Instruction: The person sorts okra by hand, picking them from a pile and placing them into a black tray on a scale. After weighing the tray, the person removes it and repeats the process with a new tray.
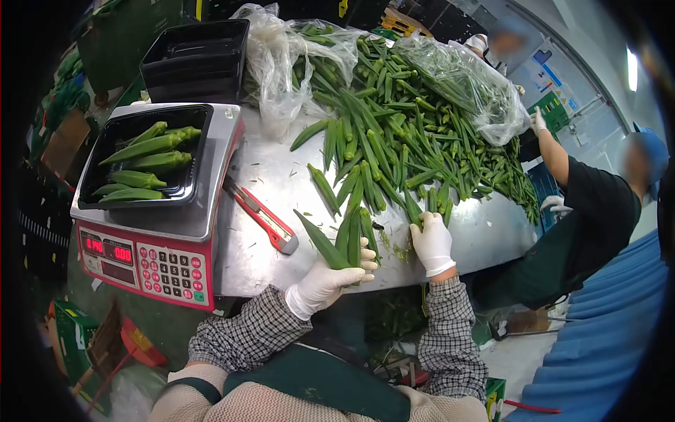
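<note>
My left hand (pixel 320 287), in a white glove, is wrapped round several green okra pods (pixel 344 239), their tips pointing up and away from me. To its right, my gloved right hand (pixel 432 246) has its fingers closed on an okra pod (pixel 413 209) at the near edge of the heap. A large pile of okra (pixel 436 133) spreads over the steel table (pixel 274 169) beyond both hands. Left of my left hand lies a red box cutter (pixel 266 221). On a red and silver scale (pixel 109 271) rests a black tray (pixel 205 141) with several okra pods (pixel 151 148) inside.
Behind the scale stand stacked black trays (pixel 193 60). Clear plastic bags (pixel 274 77) lie on the pile. At the right, a co-worker in a dark shirt (pixel 598 197) reaches a gloved hand (pixel 536 121) toward the heap. Another person stands at the far end.
</note>
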Available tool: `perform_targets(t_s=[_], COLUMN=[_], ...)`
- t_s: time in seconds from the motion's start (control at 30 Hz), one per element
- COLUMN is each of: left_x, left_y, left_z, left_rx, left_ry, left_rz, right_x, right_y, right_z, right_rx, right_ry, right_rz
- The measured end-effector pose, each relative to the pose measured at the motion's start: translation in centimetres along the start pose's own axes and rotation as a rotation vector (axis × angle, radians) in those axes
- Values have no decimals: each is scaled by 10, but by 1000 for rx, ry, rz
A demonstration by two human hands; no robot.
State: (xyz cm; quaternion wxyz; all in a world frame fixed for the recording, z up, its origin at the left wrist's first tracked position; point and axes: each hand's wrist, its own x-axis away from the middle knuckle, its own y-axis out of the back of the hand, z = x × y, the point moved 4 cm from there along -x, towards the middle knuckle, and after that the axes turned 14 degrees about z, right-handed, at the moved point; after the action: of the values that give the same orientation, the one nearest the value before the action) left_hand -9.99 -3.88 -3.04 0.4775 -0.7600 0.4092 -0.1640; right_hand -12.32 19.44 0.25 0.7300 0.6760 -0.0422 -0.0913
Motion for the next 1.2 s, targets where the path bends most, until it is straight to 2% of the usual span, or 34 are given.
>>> perform_targets(t_s=[0.13, 0.23, 0.27, 0.37, 0.43, 0.5, 0.53, 0.57, 0.63, 0.73, 0.83, 0.93, 0.97, 1.0, 1.03, 1.07, 1.1, 1.17, 1.2], left_x=[0, 1, 1, 1, 2, 4, 4, 4, 3, 1, 3, -5, -6, -5, -2, 3, -3, 6, 8], left_y=[1, 1, 1, 0, -3, -3, -3, -4, 2, 3, -3, 8, 6, -3, -7, -13, -17, -30, -31], left_z=[1, 2, 3, 2, 2, 0, 0, 0, 1, 0, -6, 5, 4, 1, -7, -13, -11, -22, -25], left_rx=[0, 20, -3, -62, -79, -50, -33, -16, -18, 24, 14, -52, -318, -592, -762, -929, -945, -967, -1012], left_ry=[28, 41, 36, 13, -21, -9, -4, 2, -66, -151, -144, -111, -195, -277, -291, -300, -229, -338, -336], left_rz=[8, 6, 20, 56, 60, 57, 61, 67, 18, -45, -29, 39, 31, 8, -53, -126, -178, -178, -178], right_x=[-4, 12, 18, 36, 48, 64, 69, 75, 81, 79, 77, 75, 74, 74, 69, 63, 65, 62, 58], right_y=[1, 9, 15, 22, 27, 23, 25, 30, 37, 36, 29, 35, 34, 26, 21, 19, 22, 25, 25], right_z=[-24, -12, 1, 33, 57, 88, 104, 117, 125, 115, 113, 121, 127, 130, 138, 150, 143, 147, 147], right_rx=[-563, -1384, -1492, -1662, -1392, -1096, -825, -678, -589, -725, -811, -610, -574, -787, -926, -1048, -1137, -1396, -1445], right_ry=[-28, -117, -4, 95, 47, 235, 463, 561, 571, 492, 429, 422, 431, 359, 388, 327, 214, 151, 206], right_rz=[75, 286, 329, 421, 436, 458, 356, 215, 140, 198, 67, 46, 50, 220, 280, 379, 459, 337, 299])
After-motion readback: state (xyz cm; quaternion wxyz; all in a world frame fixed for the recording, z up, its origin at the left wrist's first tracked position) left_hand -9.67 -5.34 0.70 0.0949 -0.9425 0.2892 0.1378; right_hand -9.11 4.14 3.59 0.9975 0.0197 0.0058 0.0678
